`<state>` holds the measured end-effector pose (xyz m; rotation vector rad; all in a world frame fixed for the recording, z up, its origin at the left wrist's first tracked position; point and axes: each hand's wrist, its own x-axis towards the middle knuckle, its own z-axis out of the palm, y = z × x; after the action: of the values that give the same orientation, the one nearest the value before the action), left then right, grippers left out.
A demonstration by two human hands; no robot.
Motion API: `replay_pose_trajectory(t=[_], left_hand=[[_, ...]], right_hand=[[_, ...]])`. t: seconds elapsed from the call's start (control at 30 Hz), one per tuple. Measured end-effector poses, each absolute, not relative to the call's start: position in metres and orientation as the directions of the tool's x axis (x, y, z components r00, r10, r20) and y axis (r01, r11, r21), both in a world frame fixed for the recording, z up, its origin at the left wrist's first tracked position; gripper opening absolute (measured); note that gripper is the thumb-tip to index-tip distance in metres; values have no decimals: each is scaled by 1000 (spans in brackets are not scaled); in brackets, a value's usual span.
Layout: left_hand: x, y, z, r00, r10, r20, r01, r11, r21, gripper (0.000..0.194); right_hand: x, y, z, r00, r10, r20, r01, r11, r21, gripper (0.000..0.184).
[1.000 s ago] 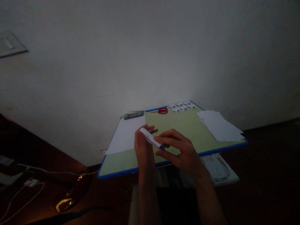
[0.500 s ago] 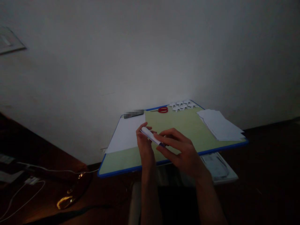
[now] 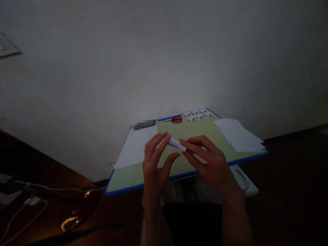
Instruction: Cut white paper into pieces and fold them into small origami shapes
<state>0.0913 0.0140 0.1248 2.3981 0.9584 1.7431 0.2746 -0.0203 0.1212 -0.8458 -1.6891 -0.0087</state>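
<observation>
Pinching one end of a folded white paper [image 3: 176, 142] between thumb and fingers, our right hand [image 3: 214, 165] holds it above the green surface [image 3: 123, 181], with a purplish strip showing along the paper's lower side and at the pinched end. Our left hand [image 3: 155, 162] is spread wide, its thumb well apart from its curved fingers; the fingertips meet the paper's other end, as far as we can see, but we cannot tell whether they press on it. The folded paper slants down from our left fingertips to our right ones, and we see it against the middle of the surface, though we cannot tell how high it is held. Along the left edge of the surface we have a large white sheet [image 3: 137, 145] lying flat, and at the far left corner a dark flat object [image 3: 150, 123], part of it blurred into blocks. Scissors [image 3: 176, 119] with red handles lie by the far edge, blades pointing left; beside them, towards the far right corner, we see small white folded shapes [image 3: 198, 115] set close together in rows. A stack of white paper [image 3: 239, 135] lies along the right edge, its sheets unevenly aligned, and a blue rim [image 3: 125, 191] borders the whole surface
</observation>
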Motion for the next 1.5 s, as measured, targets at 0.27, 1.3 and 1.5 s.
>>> replay_pose_trajectory(t=[0.27,1.3,1.5], left_hand=[[97,9,129,208,496,843,246,-860,446,34],[102,-3,135,-19,419,908,96,-903,419,43],[101,-5,136,10,443,896,82,-894,441,47]], right_hand=[[274,-28,129,-41,433,900,512,783,-353,49],[269,-37,134,219,327,919,406,826,-391,38],[270,-39,133,214,325,921,459,799,-389,39]])
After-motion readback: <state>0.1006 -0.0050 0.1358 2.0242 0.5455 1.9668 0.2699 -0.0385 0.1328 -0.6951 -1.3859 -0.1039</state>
